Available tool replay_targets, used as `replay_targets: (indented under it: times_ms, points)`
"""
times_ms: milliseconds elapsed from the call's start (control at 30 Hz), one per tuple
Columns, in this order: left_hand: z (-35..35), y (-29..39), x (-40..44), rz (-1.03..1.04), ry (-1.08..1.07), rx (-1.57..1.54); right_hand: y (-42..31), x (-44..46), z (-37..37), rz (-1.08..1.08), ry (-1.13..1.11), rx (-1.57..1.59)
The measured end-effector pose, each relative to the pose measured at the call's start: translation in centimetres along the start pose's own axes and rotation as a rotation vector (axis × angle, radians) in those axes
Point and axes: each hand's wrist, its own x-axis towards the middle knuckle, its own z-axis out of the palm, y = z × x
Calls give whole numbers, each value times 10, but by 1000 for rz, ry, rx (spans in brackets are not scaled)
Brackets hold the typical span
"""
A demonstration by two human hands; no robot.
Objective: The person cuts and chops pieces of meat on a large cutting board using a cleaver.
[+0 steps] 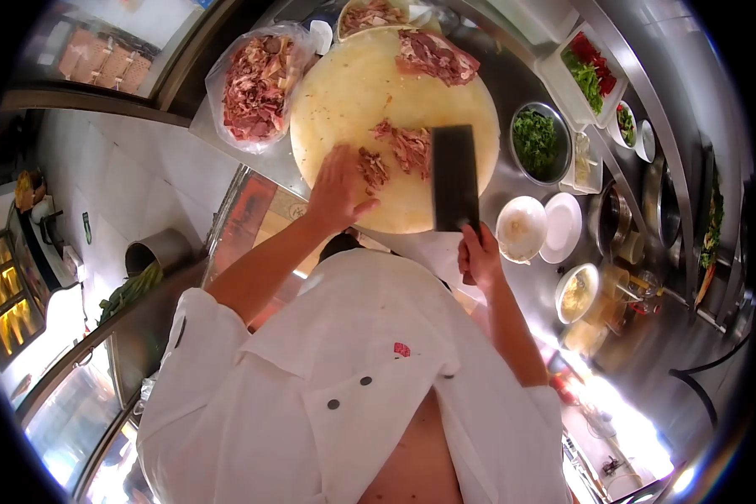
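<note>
My right hand [477, 254] grips the handle of a cleaver [454, 178], whose broad dark blade lies over the right part of the round chopping board [336, 92]. My left hand [338, 189] rests at the board's near left edge, thumb stretched out, holding nothing. Just right of its fingers is a small heap of chopped meat [373, 170]. A larger pile of sliced meat [407, 147] sits between that heap and the blade, which seems to hide part of it. Toward the far edge of the board lies a big piece of meat [437, 59].
Left of the board stands a clear bag of cut meat [256, 88]; a tub of meat [371, 15] is behind. To the right are a metal bowl of greens [539, 143], two plates [561, 227], a bowl [577, 294] and a tray of chopped vegetables [586, 71].
</note>
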Motion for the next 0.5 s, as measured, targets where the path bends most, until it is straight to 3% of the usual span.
replay_targets:
  times_ms: [100,267,500]
  points:
    - [7,12,33,-51,-134,65,16,3,-28,101,58,122]
    - [41,15,80,-23,-81,125,38,40,-43,112,45,266]
    - [65,34,77,-52,-5,48,3,55,51,140,-61,174]
